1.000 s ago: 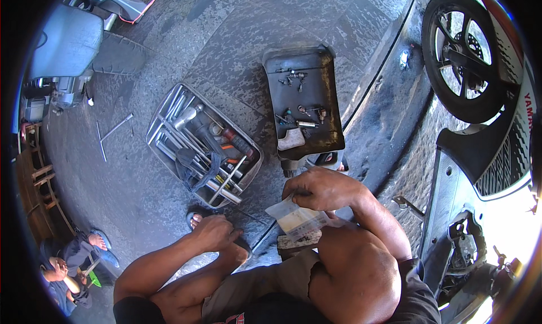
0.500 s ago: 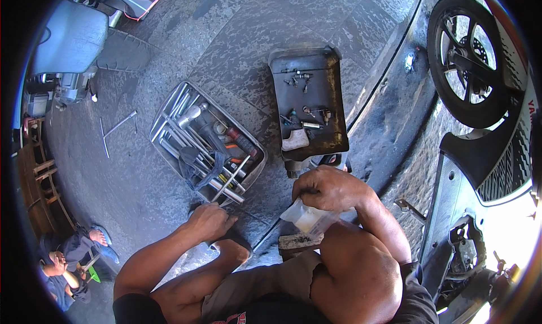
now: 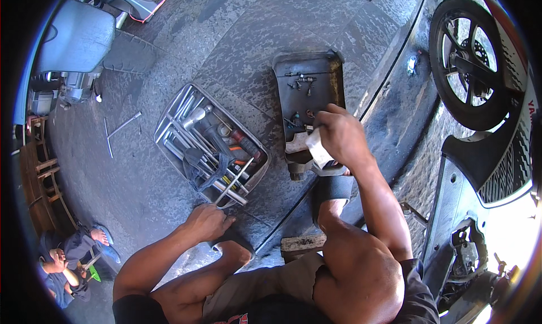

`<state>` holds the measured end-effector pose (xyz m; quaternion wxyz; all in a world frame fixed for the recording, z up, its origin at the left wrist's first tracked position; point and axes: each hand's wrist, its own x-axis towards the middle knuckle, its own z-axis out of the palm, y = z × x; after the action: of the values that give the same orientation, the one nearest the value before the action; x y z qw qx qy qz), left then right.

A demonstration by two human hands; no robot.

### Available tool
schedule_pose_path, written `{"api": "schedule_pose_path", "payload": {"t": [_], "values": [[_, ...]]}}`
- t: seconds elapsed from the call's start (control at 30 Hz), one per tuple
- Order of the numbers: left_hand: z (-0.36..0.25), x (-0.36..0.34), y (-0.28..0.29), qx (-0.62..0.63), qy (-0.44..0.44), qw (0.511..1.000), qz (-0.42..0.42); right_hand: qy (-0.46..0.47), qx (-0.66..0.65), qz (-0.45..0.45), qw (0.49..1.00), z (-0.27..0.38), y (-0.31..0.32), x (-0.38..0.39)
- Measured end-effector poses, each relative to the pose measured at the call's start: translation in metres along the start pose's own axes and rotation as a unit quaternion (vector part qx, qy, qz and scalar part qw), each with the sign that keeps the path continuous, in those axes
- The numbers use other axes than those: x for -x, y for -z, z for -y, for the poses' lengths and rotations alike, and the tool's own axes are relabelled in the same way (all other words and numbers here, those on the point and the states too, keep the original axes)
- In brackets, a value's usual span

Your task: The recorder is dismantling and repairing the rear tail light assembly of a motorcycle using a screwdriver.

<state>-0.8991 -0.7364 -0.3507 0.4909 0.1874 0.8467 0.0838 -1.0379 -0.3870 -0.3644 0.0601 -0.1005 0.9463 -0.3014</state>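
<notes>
From my remote feed: white packet clamped in fingers of R hand, over near end of tray w/ metal parts. L hand nr tool bin; can't tell if its fingers are apart.

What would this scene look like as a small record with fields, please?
Right hand: holds a pale sheet over the dark tray's near end
Left hand: loosely curled, by the near end of the tool bin; contact unclear
In dark tray: small metal parts, white piece
In tool bin: metal tools, one red-handled tool
Floor, left: T-handle wrench
Far right: spoked motorcycle wheel
</notes>
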Motion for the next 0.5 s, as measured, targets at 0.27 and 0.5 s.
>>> {"api": "schedule_pose_path", "payload": {"t": [0.27, 0.5], "values": [[0.017, 0.018, 0.001, -0.004, 0.008, 1.0, -0.007, 0.071, 0.109, 0.034, 0.991, -0.041, -0.068, -0.013], [0.024, 0.02, -0.01, 0.006, 0.006, 1.0, -0.012, -0.081, 0.026, -0.065, 0.994, -0.055, -0.08, -0.054]]}}
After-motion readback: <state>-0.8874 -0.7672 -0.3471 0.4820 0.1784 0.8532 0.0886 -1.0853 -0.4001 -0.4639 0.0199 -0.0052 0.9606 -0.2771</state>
